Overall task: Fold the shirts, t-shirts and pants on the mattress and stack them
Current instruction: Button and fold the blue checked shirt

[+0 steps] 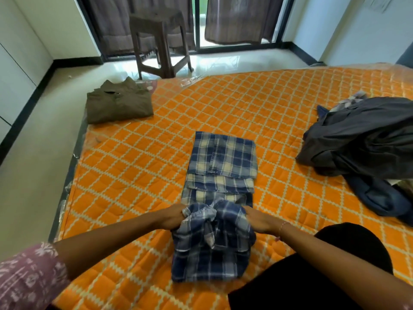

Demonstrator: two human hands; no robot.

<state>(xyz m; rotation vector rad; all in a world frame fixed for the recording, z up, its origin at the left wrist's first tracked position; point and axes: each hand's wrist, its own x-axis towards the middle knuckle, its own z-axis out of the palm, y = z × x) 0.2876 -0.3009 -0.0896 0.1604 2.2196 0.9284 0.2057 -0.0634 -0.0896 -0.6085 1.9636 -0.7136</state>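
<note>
The blue-and-cream plaid shirt [220, 175] is lying lengthwise in the middle of the mattress [138, 166], already narrowed into a long strip, its near end bunching up between the hands. The left hand [172, 217] and the right hand [259, 220] are each gripping a side of that near end, fingers curled into the cloth. To fold it well, the hands should probably be lifting both corners level and carrying them toward the far edge, keeping the sides square (the collar end looks crumpled and will want smoothing first). The woven cotton looks soft and limp, holding creases loosely. The mattress is quilted in an orange diamond pattern under a glossy plastic cover, so cloth may slide on it. At the far left corner an olive shirt [118, 104] is sitting folded into a neat rectangle. On the right a heap of dark unfolded clothes [362, 139] is waiting.
</note>
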